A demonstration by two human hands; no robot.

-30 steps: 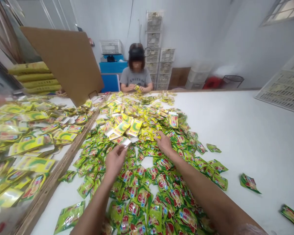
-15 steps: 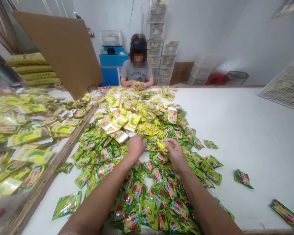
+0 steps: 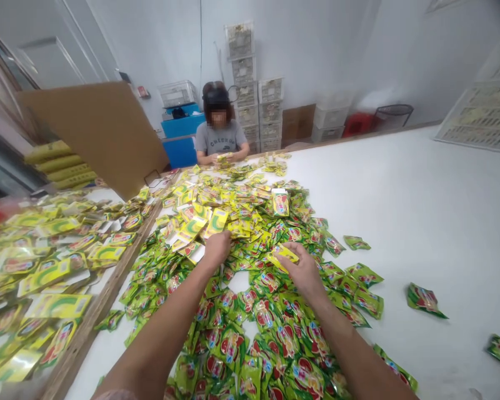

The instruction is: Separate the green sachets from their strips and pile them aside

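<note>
"What's on your head camera?"
"I've got my right hand (image 3: pixel 305 271) pinching a yellow packet (image 3: pixel 285 255) over the green sachets (image 3: pixel 263 314) heaped beneath both hands."
"And the other one?"
"My left hand (image 3: pixel 217 248) is curled narrow, yellow cartons (image 3: pixel 215 222) just beyond it; from here I can't tell whether it holds anything. A co-worker (image 3: pixel 220 138) sits past both hands"

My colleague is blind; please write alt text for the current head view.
A right hand holds a yellow packet over green and yellow packets heaped on a white table; the left hand is beside yellow cartons. Across the table sits a person in grey.
</note>
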